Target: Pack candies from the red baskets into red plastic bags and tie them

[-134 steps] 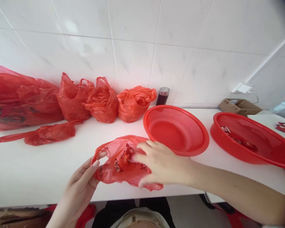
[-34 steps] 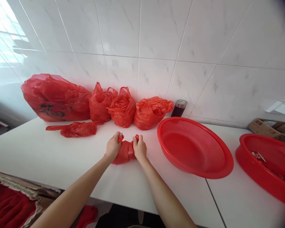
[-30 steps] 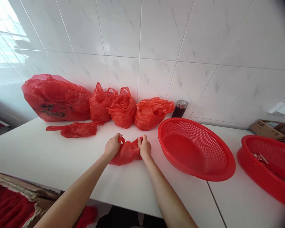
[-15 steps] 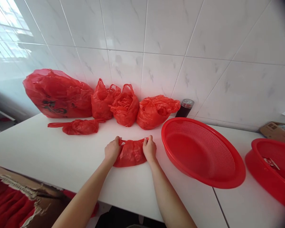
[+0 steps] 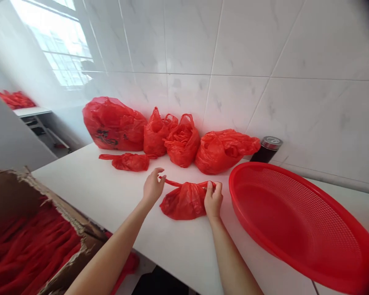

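A knotted red plastic bag (image 5: 184,201) with something bulky inside lies on the white table in front of me. My right hand (image 5: 214,198) is closed around its right handle end, thumb on top. At the bag's other side, my left hand (image 5: 153,187) has thumb and fingers apart, right beside the tip of the stretched-out left handle. Another tied red bag (image 5: 130,162) lies flat farther back on the left, its handles spread sideways.
Along the tiled wall stand a large printed red bag (image 5: 115,125) and several filled red bags (image 5: 183,143). A dark flask (image 5: 266,150) leans behind a red perforated basin (image 5: 276,205) on the right. At lower left, a torn cardboard box (image 5: 76,229) holds red material.
My left hand has opened off the left handle, which now stretches out thin. The right hand still grips its side. The view has swung left, showing more of the box and window.
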`<state>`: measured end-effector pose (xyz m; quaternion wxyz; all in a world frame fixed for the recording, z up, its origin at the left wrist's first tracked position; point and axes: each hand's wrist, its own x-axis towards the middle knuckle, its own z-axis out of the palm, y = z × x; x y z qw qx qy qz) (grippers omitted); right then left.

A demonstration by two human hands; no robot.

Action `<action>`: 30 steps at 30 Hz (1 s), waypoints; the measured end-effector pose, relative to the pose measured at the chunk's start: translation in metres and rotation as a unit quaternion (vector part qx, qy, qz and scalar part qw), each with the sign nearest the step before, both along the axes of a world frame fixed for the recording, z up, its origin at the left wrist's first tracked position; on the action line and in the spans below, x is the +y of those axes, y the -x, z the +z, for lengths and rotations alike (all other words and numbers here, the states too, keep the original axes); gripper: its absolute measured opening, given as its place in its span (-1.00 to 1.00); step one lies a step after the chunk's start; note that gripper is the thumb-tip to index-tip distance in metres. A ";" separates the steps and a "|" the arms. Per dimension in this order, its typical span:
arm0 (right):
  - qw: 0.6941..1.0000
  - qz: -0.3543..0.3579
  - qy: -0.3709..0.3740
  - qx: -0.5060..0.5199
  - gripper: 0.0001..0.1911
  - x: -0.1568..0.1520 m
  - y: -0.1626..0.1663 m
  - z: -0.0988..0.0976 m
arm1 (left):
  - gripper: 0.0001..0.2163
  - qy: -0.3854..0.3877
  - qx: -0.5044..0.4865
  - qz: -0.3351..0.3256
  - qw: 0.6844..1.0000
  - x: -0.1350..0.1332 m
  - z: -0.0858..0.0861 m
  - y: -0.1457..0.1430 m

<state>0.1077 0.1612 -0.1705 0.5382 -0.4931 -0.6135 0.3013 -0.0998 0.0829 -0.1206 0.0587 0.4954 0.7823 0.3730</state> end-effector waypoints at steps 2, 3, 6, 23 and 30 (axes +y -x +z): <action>0.999 0.004 -0.014 0.030 -0.63 -0.002 0.002 0.001 | -0.74 0.005 0.031 -0.075 0.997 0.007 0.013 -0.008; 0.999 0.001 -0.018 0.043 -0.62 -0.003 0.002 0.002 | -0.74 0.020 0.040 -0.124 0.991 0.012 0.017 -0.014; 0.996 -0.023 -0.019 0.080 -0.61 -0.006 0.001 0.004 | -0.74 0.098 0.041 -0.253 0.962 0.025 0.022 -0.035; 0.989 0.034 0.100 0.105 -0.68 0.010 0.001 -0.012 | -0.74 0.271 -0.028 -0.243 0.931 -0.002 0.096 0.156; 0.990 0.036 0.103 0.090 -0.70 0.014 0.003 -0.018 | -0.62 0.227 0.020 -0.116 0.967 0.011 0.093 0.227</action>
